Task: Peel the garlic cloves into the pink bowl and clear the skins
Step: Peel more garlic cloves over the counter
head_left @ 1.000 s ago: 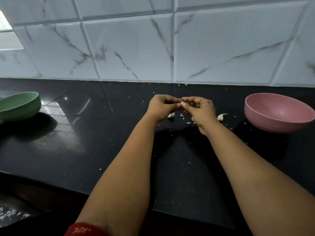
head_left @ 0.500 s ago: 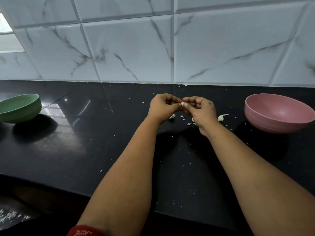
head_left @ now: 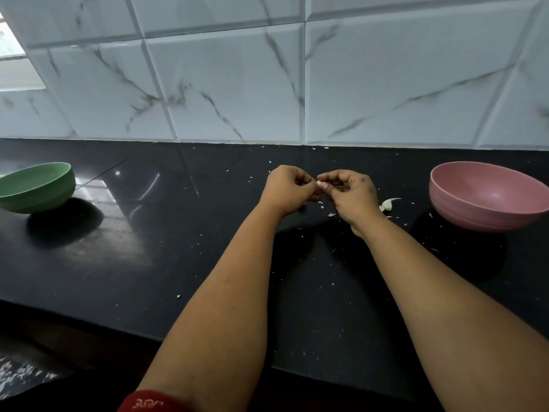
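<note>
Stretching beneath both hands, the black countertop (head_left: 178, 248) carries everything, backed by a marble-veined tiled wall (head_left: 237, 84) beyond the fingers. Well to the right of the right hand (head_left: 353, 194) sits the pink bowl (head_left: 487, 194); far out to the left of the left hand (head_left: 286, 187) is a green bowl (head_left: 38, 187). The two hands meet fingertip to fingertip, both curled and pinching a small garlic clove (head_left: 319, 183) between them. Just beside the right hand lies a pale garlic piece (head_left: 389, 203), and tiny skin flakes (head_left: 331, 215) are scattered around both wrists.
</note>
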`<state>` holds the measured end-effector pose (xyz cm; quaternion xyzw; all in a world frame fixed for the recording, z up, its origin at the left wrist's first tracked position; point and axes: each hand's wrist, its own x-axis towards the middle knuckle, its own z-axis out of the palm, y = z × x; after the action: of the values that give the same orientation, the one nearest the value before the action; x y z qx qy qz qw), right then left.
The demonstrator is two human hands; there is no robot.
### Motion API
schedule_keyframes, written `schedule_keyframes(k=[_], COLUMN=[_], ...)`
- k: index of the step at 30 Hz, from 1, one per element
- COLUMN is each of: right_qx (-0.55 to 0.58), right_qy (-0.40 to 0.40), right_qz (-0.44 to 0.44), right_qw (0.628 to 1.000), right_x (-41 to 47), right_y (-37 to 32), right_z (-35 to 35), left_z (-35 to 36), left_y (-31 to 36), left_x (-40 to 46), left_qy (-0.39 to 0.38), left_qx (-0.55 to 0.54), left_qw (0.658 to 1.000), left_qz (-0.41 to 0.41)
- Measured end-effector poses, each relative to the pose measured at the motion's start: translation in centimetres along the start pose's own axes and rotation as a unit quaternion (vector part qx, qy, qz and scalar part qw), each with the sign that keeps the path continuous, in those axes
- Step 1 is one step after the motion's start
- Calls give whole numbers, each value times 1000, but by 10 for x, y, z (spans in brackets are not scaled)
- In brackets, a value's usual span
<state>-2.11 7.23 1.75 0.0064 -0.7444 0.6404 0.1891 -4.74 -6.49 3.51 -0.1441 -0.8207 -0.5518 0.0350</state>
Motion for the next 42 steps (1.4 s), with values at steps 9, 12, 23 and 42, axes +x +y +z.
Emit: schedule_keyframes(k=[9, 12, 23, 42], right_qx=[56, 61, 23, 93], right_qy=[-7, -5, -4, -8], right_qz=[20, 18, 0, 8], right_qw=[998, 998, 1000, 996], right_x=[-1, -2, -1, 1], right_y=[-4, -5, -2, -2], right_z=[2, 3, 2, 3], left_z=[-1, -2, -2, -2], left_y=[-4, -4, -2, -3], left_x=[2, 5, 3, 5], left_qy=[12, 0, 6, 1], left_qx=[-20, -87, -89, -134], left_qw=[1000, 995, 996, 990], left_qz=[-1, -38, -30, -42])
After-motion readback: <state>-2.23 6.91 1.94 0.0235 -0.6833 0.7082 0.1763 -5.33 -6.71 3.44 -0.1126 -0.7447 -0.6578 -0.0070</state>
